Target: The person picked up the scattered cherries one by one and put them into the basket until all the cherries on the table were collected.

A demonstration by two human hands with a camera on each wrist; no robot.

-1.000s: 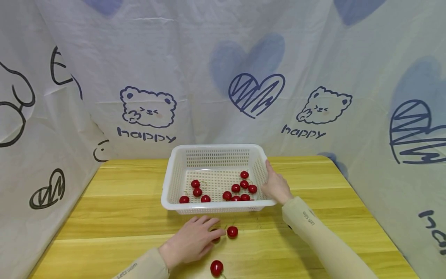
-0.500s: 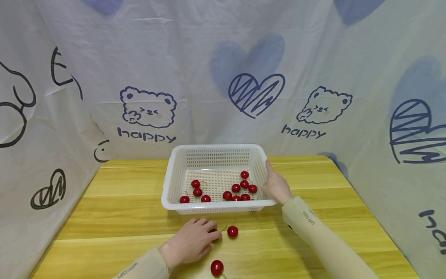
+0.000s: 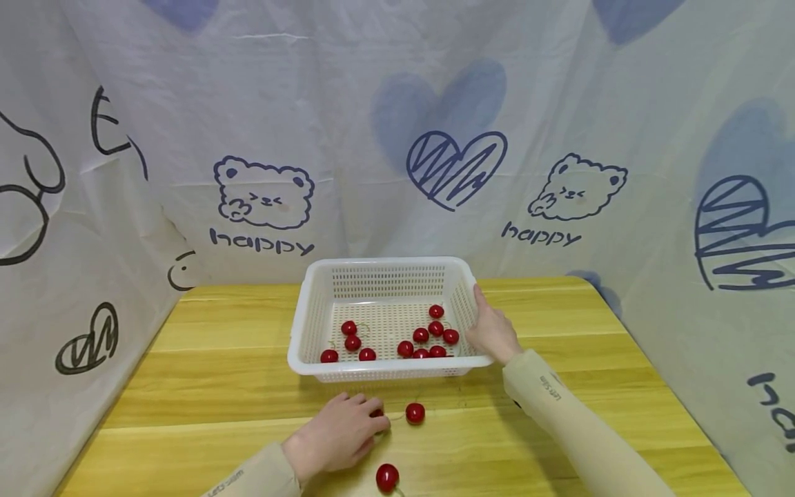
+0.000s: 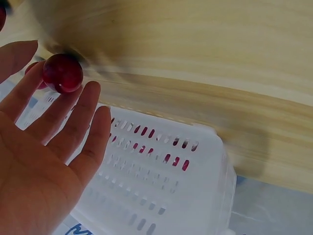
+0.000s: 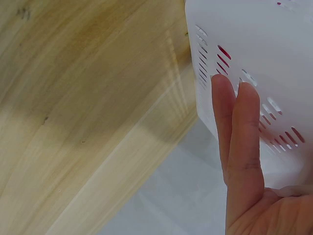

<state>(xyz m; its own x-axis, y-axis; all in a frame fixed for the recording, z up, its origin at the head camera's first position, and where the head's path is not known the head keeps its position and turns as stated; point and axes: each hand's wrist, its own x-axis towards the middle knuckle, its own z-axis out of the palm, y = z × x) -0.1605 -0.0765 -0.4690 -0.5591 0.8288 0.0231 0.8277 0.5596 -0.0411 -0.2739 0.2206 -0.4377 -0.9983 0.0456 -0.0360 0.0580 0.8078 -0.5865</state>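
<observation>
A white slotted plastic basket (image 3: 391,366) stands on the table with several red cherries (image 3: 420,335) inside. My right hand (image 3: 493,333) holds its right side; in the right wrist view, extended fingers (image 5: 244,127) lie against the outer wall, and the thumb is mostly hidden. In front of the basket, my left hand (image 3: 338,431) is low over the table at a cherry (image 4: 62,73). Its fairly straight fingers touch that cherry, while the thumb shows a little apart from it. A loose cherry (image 3: 415,413) lies just right of this hand, and another cherry (image 3: 387,478) nearer me.
The wooden table (image 3: 205,373) carries the basket near its back. A white printed cloth (image 3: 366,138) hangs behind it and on both sides.
My left hand has drawn slightly left and nearer me, and the cherry at its fingers has shifted left with it. The right hand and basket stay in place.
</observation>
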